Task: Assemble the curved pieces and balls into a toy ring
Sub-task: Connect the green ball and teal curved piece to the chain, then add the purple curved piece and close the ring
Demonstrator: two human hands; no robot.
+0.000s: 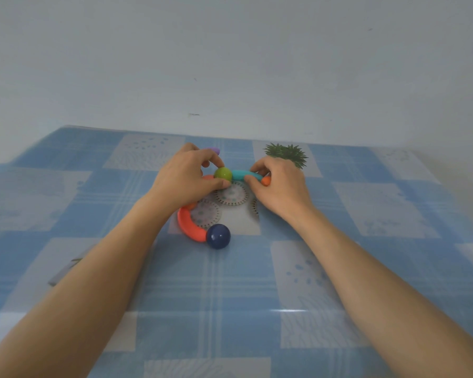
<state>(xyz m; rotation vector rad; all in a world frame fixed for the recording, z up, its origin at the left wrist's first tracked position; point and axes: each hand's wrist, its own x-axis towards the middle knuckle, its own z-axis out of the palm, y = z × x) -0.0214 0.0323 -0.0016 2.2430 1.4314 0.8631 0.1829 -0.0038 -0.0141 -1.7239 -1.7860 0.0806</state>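
My left hand (187, 177) pinches a green ball (222, 173) between thumb and fingers. Touching that ball on its right is a teal curved piece (243, 174), which my right hand (279, 184) grips near its far end. An orange ball (266, 181) shows at that end, under my right fingers. A red-orange curved piece (188, 224) lies on the table below my left hand, joined to a dark blue ball (218, 236). Its upper end runs under my left hand. A purple piece (215, 150) peeks out behind my left fingers.
The table carries a blue and white checked cloth (339, 268). A small spiky green plant (287, 154) stands just behind my right hand. A pale wall rises right behind the table's far edge.
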